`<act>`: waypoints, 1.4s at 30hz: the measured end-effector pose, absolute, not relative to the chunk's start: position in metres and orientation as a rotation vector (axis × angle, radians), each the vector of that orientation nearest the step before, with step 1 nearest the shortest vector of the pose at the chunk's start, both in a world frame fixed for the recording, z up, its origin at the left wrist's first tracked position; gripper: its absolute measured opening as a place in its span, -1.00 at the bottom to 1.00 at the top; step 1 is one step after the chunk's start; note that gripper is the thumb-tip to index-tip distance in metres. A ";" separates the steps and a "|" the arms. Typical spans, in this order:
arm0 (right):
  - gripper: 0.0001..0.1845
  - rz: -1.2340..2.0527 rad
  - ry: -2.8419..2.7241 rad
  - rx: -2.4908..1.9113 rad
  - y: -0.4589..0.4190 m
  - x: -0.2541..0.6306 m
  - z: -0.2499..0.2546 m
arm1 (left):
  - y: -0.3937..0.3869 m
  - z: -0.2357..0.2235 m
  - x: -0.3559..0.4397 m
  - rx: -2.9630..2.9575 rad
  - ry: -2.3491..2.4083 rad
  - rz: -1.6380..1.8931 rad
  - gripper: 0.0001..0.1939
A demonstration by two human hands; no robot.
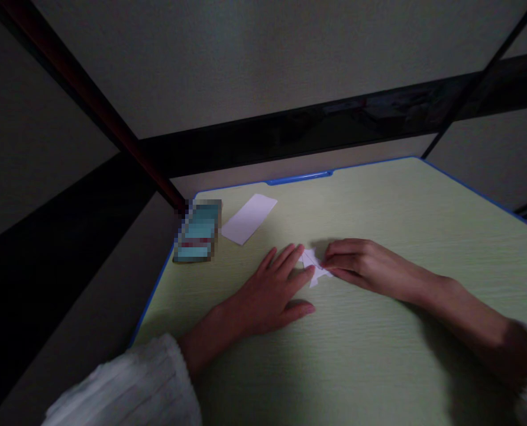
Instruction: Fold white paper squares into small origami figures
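Pinching the right side of the paper (310,258), the right hand (365,265) rests low over the tabletop (405,207), its fingers bunched and pointing left. This grip is drawn together on the paper, with the thumb on the side nearer the person and the forefinger just above it; the exact hold between the tips is partly hidden by the fingers. The left hand (267,293) lies palm down with its fingers spread, its grip loose and closed around nothing. Its forefinger reaches over the paper's left part, another fingertip sits at the upper left edge, and the thumb lies apart from it, nearer the person.

The paper is small, white and folded, with several pointed corners. It lies on the tabletop between the two hands, near the middle of the view. Thin lines cross its face, but whether they are creases or edges is hard to tell.

Farther off and to the left, a white sheet (249,219) lies flat and slanted, apart from both hands. Just beside it, at the tabletop's left edge, is a pixelated item (199,231), teal with a darker rim; its details cannot be made out. The tabletop is pale with a wood-like grain and a blue edge, and a blue tray (299,177) is set into its far side. Beyond stands a grey wall (267,71) crossed by a dark, glossy band (298,133). White sleeves (134,384) cover both forearms near the elbows.
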State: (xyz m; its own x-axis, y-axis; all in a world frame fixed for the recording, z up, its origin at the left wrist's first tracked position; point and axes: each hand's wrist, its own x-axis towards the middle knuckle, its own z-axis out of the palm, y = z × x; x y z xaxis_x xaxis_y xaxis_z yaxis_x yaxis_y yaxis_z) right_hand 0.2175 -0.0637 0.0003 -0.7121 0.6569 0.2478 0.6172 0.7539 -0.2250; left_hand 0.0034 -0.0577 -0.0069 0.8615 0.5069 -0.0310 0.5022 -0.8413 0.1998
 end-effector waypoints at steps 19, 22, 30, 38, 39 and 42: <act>-0.77 0.513 -2.699 -1.029 -0.069 0.216 0.017 | -0.058 -0.007 0.005 2.844 0.767 0.009 -0.42; -0.77 0.595 -2.647 -1.010 -0.068 0.218 0.016 | -0.058 -0.007 0.005 2.842 0.769 -0.009 -0.42; -0.69 0.573 -2.523 -1.145 -0.064 0.219 0.008 | -0.058 -0.008 0.004 2.822 0.763 0.014 -0.42; -0.60 0.484 -2.626 -1.171 -0.061 0.214 0.003 | -0.059 -0.005 0.005 2.814 0.768 0.033 -0.43; -0.60 0.458 -2.642 -1.174 -0.061 0.214 0.003 | -0.059 -0.005 0.005 2.815 0.768 0.031 -0.42; -0.60 0.348 -2.691 -1.190 -0.061 0.212 0.003 | -0.059 -0.005 0.005 2.822 0.772 0.018 -0.41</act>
